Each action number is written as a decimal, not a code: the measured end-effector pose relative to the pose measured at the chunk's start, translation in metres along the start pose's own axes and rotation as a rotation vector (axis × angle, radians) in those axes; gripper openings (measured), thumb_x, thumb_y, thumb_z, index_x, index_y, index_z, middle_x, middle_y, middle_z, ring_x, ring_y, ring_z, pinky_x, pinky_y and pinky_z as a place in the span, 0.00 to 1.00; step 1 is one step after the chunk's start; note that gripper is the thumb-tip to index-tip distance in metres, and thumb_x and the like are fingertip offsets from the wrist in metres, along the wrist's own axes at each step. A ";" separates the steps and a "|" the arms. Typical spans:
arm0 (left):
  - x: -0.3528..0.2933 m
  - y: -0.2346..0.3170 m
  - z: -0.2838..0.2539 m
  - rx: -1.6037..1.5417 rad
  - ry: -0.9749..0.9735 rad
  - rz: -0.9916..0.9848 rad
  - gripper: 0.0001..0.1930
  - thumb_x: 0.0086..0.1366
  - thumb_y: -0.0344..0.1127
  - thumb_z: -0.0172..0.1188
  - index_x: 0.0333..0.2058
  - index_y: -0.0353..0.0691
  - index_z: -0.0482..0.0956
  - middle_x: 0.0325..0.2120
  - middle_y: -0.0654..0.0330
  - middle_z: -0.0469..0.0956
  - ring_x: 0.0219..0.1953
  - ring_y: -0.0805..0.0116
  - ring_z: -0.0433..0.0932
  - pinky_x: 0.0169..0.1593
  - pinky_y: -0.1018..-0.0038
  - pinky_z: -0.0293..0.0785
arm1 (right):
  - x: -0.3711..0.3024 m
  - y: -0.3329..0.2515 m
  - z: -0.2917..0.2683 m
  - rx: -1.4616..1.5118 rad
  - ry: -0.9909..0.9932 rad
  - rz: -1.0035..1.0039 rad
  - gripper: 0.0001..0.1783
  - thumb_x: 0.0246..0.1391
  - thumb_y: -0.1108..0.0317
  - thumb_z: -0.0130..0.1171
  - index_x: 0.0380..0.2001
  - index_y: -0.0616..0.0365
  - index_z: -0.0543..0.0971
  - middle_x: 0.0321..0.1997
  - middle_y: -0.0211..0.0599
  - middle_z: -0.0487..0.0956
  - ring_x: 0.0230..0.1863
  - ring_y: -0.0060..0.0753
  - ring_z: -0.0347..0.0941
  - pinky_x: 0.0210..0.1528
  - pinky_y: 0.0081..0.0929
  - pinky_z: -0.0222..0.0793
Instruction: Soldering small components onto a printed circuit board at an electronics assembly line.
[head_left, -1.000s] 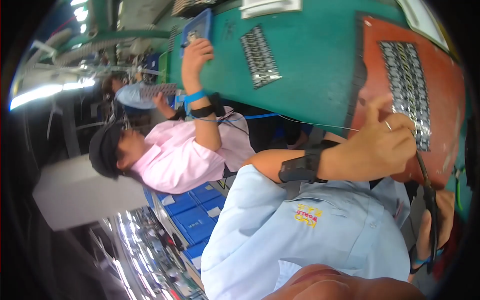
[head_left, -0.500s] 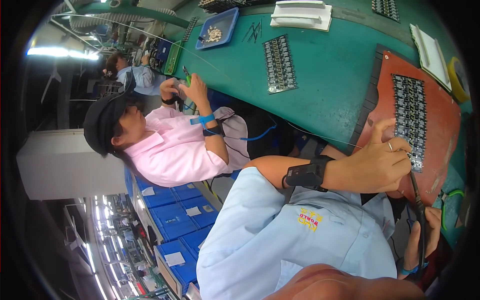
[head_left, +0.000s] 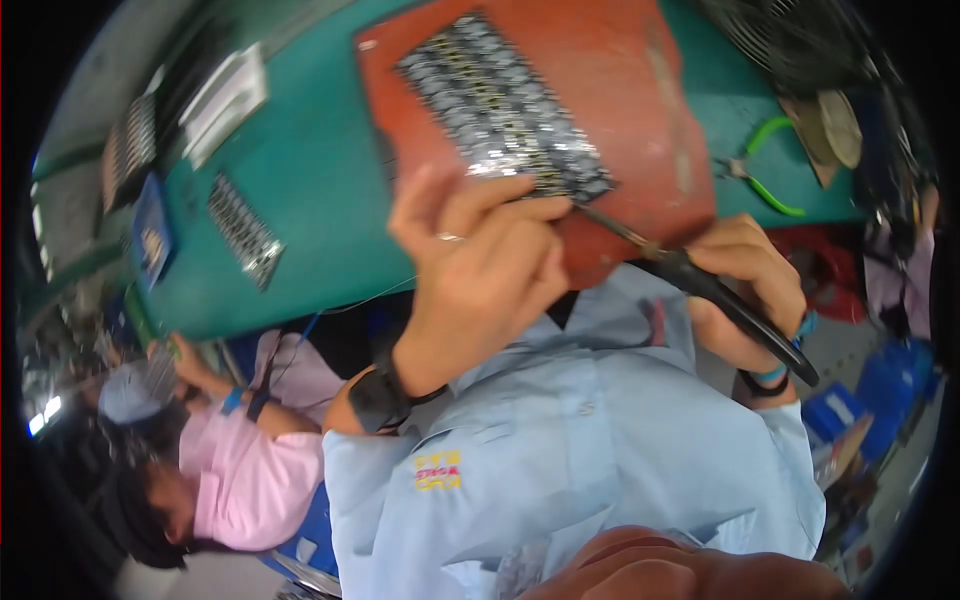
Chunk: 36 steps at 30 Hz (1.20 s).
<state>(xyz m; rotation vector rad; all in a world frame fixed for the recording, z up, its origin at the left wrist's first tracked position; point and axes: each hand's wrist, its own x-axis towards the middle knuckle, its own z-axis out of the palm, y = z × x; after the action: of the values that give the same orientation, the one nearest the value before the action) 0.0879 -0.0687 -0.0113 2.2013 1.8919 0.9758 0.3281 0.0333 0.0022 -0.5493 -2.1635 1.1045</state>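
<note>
A panel of small circuit boards [head_left: 490, 95] lies on a reddish-brown mat [head_left: 640, 110] in front of me. My left hand [head_left: 490, 260], with a ring on one finger, is closed at the panel's near edge. A thin solder wire [head_left: 372, 295] trails from it to the left; its end at the fingertips is hidden. My right hand [head_left: 745, 285] grips the black handle of a soldering iron [head_left: 735, 315]. The iron's tip reaches the panel's near corner, close to my left fingers; blur hides whether it touches.
Green-handled pliers [head_left: 735, 168] lie right of the mat on the green table [head_left: 320, 150]. Another board panel [head_left: 243, 230], a white holder [head_left: 225, 100] and a blue tray [head_left: 152, 235] are to the left. A co-worker in a pink shirt [head_left: 250, 485] sits at lower left.
The view has swung right, bringing the mat and both hands toward the middle. Both hands keep their hold, the iron still at the panel's near end.
</note>
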 end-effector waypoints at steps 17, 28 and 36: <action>0.003 0.000 0.008 0.032 0.063 -0.003 0.09 0.47 0.28 0.65 0.23 0.47 0.72 0.32 0.72 0.82 0.44 0.68 0.77 0.63 0.52 0.45 | 0.004 0.006 -0.001 0.016 0.015 -0.119 0.16 0.39 0.73 0.66 0.34 0.70 0.77 0.28 0.45 0.79 0.27 0.37 0.74 0.31 0.27 0.68; 0.003 0.000 0.003 0.047 -0.005 -0.001 0.07 0.50 0.27 0.64 0.25 0.43 0.73 0.34 0.68 0.84 0.47 0.65 0.76 0.63 0.56 0.46 | 0.006 0.005 -0.007 0.012 -0.101 -0.073 0.19 0.45 0.65 0.65 0.36 0.69 0.75 0.33 0.51 0.76 0.31 0.39 0.72 0.34 0.31 0.67; 0.005 0.001 0.003 0.040 -0.004 -0.005 0.07 0.50 0.26 0.64 0.25 0.43 0.73 0.33 0.67 0.84 0.46 0.65 0.77 0.63 0.57 0.47 | 0.001 0.004 -0.013 0.061 -0.062 -0.054 0.19 0.47 0.64 0.64 0.37 0.70 0.75 0.33 0.51 0.76 0.32 0.39 0.72 0.35 0.31 0.66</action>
<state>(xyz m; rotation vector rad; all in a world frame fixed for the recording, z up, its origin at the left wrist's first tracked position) 0.0907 -0.0636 -0.0109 2.2177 1.9312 0.9402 0.3367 0.0437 0.0048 -0.4325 -2.1767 1.1685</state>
